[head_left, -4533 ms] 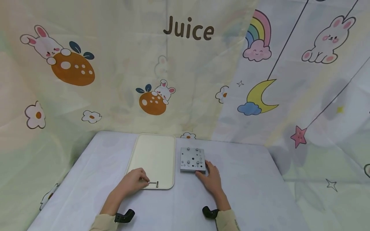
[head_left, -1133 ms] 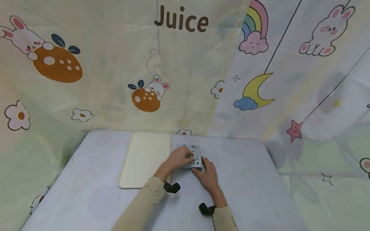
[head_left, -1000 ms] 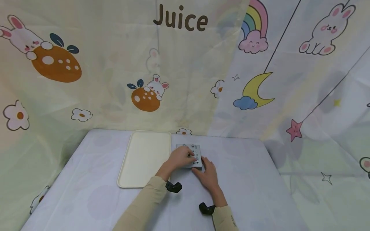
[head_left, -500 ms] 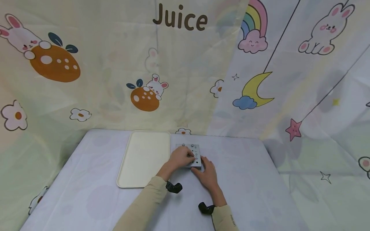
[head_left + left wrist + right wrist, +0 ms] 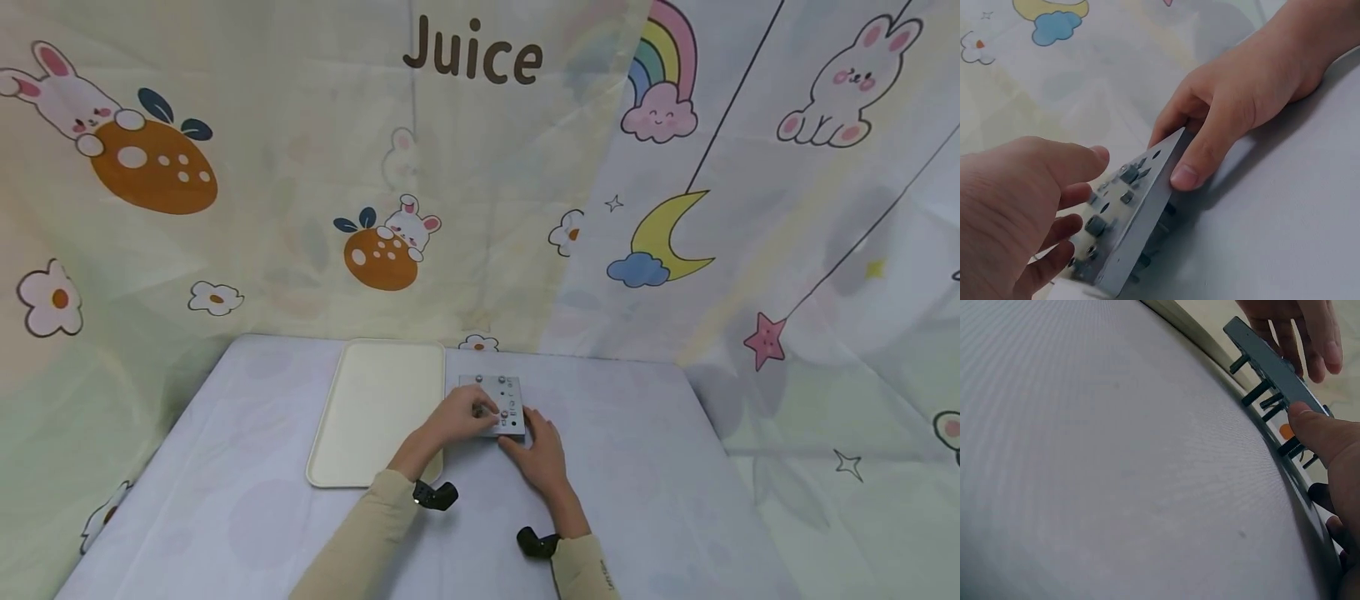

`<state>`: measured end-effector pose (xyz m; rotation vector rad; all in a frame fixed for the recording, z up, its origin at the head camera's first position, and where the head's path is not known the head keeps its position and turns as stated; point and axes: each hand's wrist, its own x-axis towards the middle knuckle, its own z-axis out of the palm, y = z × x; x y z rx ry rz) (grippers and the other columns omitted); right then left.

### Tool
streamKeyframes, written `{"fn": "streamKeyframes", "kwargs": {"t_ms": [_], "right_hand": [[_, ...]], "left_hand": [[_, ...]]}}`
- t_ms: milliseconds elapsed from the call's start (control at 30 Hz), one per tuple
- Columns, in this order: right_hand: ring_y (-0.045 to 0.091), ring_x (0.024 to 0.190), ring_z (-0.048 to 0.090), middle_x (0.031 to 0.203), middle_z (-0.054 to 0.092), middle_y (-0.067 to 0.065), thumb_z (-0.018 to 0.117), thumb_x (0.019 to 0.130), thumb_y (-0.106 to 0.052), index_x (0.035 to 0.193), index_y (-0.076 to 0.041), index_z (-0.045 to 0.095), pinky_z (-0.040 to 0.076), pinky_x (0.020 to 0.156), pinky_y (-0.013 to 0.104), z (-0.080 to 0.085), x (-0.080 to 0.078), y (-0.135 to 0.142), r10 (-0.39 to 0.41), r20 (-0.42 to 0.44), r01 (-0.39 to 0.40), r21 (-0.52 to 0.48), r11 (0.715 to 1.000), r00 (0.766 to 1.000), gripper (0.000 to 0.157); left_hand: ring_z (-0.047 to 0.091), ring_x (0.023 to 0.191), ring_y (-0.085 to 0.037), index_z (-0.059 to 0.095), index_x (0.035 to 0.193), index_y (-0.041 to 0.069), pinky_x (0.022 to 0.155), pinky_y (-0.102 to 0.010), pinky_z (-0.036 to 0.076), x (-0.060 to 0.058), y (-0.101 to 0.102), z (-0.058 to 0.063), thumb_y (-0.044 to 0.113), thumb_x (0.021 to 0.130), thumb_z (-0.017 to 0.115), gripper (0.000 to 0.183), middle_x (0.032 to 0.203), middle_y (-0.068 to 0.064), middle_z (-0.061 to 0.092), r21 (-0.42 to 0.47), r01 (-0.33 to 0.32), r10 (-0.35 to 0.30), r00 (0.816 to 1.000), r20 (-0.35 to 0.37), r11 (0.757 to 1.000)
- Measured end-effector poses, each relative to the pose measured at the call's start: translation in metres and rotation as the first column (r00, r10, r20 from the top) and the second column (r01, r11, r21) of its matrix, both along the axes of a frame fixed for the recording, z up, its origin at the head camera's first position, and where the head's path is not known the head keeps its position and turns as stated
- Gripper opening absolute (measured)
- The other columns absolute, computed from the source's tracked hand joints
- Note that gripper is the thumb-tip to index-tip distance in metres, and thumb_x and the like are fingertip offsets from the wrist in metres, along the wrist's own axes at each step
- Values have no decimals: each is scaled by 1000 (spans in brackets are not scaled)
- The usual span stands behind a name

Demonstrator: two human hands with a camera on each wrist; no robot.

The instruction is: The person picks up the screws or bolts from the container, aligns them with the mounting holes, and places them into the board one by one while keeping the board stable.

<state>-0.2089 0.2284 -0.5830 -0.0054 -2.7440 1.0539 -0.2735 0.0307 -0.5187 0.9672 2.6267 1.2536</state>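
Note:
A grey metal plate (image 5: 513,390) with several socket-head screws (image 5: 1095,225) in its top face sits right of the tray. My right hand (image 5: 542,457) grips its near right corner, thumb on the front side. Over the plate's left part is my left hand (image 5: 456,415), fingers loosely bent and the thumb apart from them. Nothing shows between them in the left wrist view. Screw shanks (image 5: 1255,393) and pins stick out under the plate in the right wrist view, between it and the table. The left hand hides part of the plate in the head view.
A cream rectangular tray (image 5: 375,417) lies left of the plate, close beside it. White cloth covers the table (image 5: 637,467). A printed curtain (image 5: 300,167) hangs behind the table.
My left hand went from the tray's front edge, where small screws lay, to the plate. In the last half second it drew slightly left and its fingers parted. The right hand keeps its grip.

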Motion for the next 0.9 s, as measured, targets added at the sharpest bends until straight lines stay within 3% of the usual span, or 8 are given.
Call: {"fn": "streamKeyframes", "kwargs": {"t_ms": [200,467,633,733,900], "right_hand": [[29,135,38,143,48,12,74,83,-47,142,-6,46,13,115,42,0,-1,-3,-20,-1,20,4,1000,1000,77],[30,138,34,144,47,10,73,83,-47,143,-8,45,11,115,44,-6,9,-6,-31,14,31,-39,999,999,77],[26,136,38,142,50,8,74,83,-47,142,-9,46,11,115,42,-14,17,-6,-28,36,29,-27,999,999,76],[26,134,40,140,51,8,74,83,-47,142,-9,46,12,115,42,-14,16,-7,-9,22,9,-34,999,1000,76],[26,135,39,142,50,8,73,83,-51,143,-10,46,12,115,42,-4,4,-3,-5,-8,4,-32,999,1000,77]], "left_hand": [[60,99,-14,75,95,14,89,-36,48,15,-28,5,21,86,74,12,99,7,66,-3,12,-12,1000,-18,1000],[60,104,-18,73,99,15,88,-40,48,39,-82,4,19,89,70,11,103,10,64,-44,-25,25,1000,7,999],[60,104,-18,72,103,14,86,-41,49,50,-117,-3,16,90,69,13,103,11,63,-112,1,3,999,33,994],[60,104,-18,72,101,14,85,-40,49,53,-136,-6,12,88,68,14,102,10,63,-163,0,4,1000,23,987],[60,103,-17,71,100,19,84,-39,49,45,-150,-3,12,85,70,16,103,10,64,-221,-6,6,1000,2,975]]}}
